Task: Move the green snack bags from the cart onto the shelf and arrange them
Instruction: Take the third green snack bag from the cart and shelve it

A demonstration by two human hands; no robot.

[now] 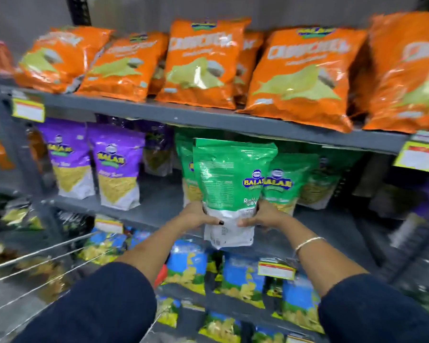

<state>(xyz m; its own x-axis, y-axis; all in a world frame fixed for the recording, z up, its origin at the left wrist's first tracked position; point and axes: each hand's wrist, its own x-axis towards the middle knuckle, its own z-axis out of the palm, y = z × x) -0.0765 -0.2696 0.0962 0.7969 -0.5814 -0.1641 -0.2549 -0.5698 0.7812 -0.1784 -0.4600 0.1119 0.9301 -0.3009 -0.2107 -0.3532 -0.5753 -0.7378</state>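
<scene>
Both hands, left hand (196, 217) and right hand (263, 216), grip closed on a green snack bag (230, 184), upright before the middle shelf (156, 209).

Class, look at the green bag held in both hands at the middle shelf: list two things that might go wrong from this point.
1. Both hands, left hand and right hand, grip only the white bottom of the green-and-white plastic snack bag; its tall top may flop over.
2. Pushed in, it may knock the green bags already standing on the grey metal shelf, such as the one to its right.
</scene>
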